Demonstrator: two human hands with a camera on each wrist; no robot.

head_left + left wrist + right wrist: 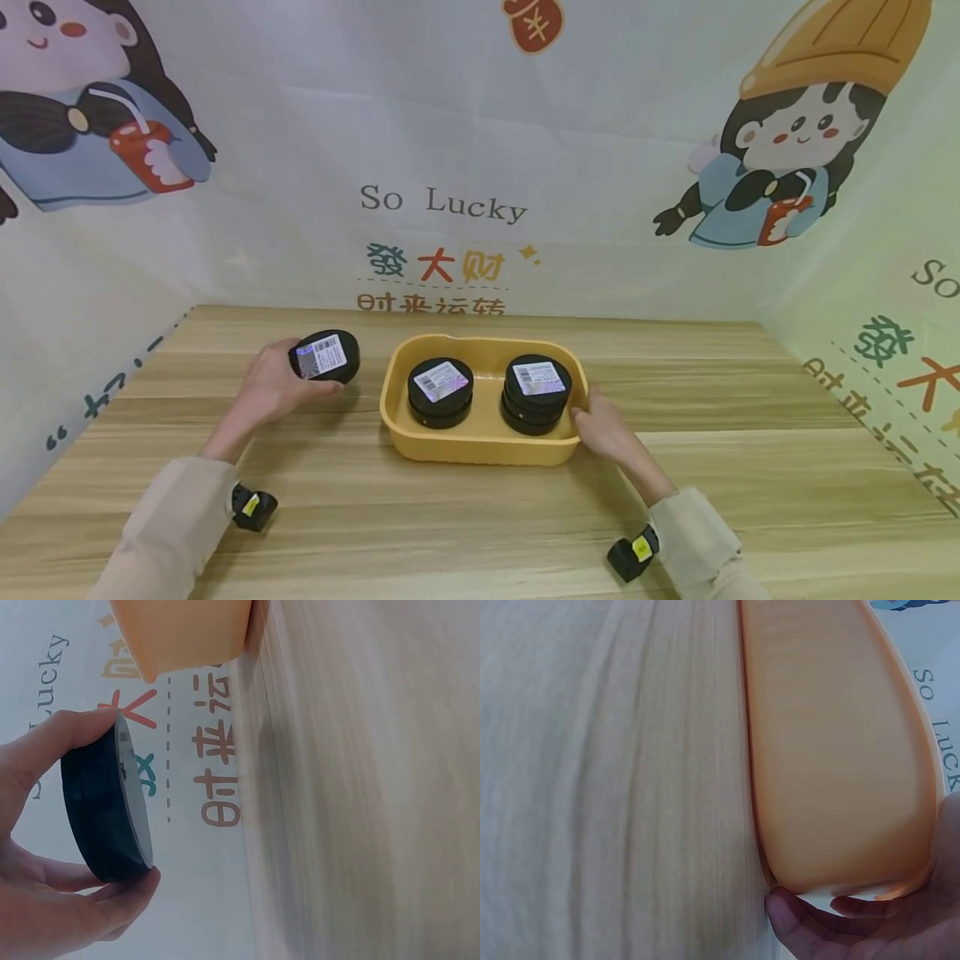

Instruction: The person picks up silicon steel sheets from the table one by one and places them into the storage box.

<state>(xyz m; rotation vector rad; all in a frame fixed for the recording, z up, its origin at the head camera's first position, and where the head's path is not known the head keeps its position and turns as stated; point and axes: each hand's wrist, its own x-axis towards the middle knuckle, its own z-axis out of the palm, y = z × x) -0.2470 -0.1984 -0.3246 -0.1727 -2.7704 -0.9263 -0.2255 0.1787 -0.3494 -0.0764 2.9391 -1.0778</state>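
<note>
My left hand (276,385) holds a black round disc-shaped case (325,357) above the table, left of the yellow tub. Its top carries a white label with a barcode and a shiny patch. Thumb and fingers pinch the case's dark side wall (97,806) in the left wrist view. The yellow tub (480,450) stands on the table. Inside it are two stacks of similar labelled black cases, a left stack (440,392) and a right stack (536,394). My right hand (606,427) grips the tub's right end; its fingers bear on the outer wall (840,765).
The wood-grain table (480,525) extends around the tub on every side. A printed white cloth (465,142) with cartoon figures and lettering hangs behind the table and along both sides. Each wrist wears a small black camera, the left one (253,507) and the right one (632,553).
</note>
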